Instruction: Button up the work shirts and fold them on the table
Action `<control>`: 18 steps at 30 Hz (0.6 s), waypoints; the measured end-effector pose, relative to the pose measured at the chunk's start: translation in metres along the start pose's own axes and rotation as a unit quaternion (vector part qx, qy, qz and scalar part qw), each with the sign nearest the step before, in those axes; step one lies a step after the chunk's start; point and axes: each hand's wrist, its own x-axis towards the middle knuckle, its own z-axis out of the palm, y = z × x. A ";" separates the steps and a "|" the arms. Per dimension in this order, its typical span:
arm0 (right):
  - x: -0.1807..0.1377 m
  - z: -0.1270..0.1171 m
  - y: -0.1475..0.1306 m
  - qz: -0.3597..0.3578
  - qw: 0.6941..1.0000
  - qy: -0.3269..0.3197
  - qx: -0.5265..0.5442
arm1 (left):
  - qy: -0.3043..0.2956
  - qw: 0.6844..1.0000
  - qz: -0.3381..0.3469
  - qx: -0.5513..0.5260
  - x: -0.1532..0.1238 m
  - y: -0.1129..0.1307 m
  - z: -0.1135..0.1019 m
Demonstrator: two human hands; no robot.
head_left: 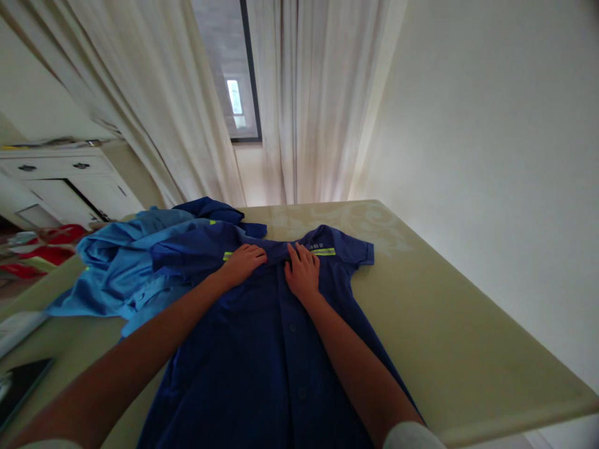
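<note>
A dark blue short-sleeved shirt [243,349] lies spread front up on the table, its buttons running down the middle and its collar at the far end. Yellow-green strips cross its chest. At the left side of the collar is my left hand [244,263], closed, with its fingers bent over the cloth. My right hand [304,273] rests on the collar's right side, fingers stretched out and slightly apart. The shirt's left-hand sleeve overlaps a crumpled light blue garment [112,262].
Behind the light blue garment lies another dark blue cloth [210,209]. A dark flat object [25,383] sits at the table's [421,337] left. Beyond stand curtains [322,93] and a white cabinet [60,171]; a wall [505,156] borders the right side.
</note>
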 end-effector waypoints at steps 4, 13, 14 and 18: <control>-0.001 0.006 0.001 0.045 0.999 -0.021 -0.020 | 0.017 0.998 -0.059 0.007 -0.001 -0.004 0.000; 0.004 0.015 0.011 0.108 0.993 -0.041 -0.001 | 0.054 0.982 -0.168 -0.062 0.015 0.006 0.001; 0.004 0.015 0.012 0.108 0.994 -0.037 -0.006 | 0.046 0.983 -0.174 -0.048 0.017 0.005 0.002; 0.004 0.013 0.011 0.110 0.993 -0.040 -0.011 | 0.025 0.978 -0.207 0.006 0.024 0.006 0.008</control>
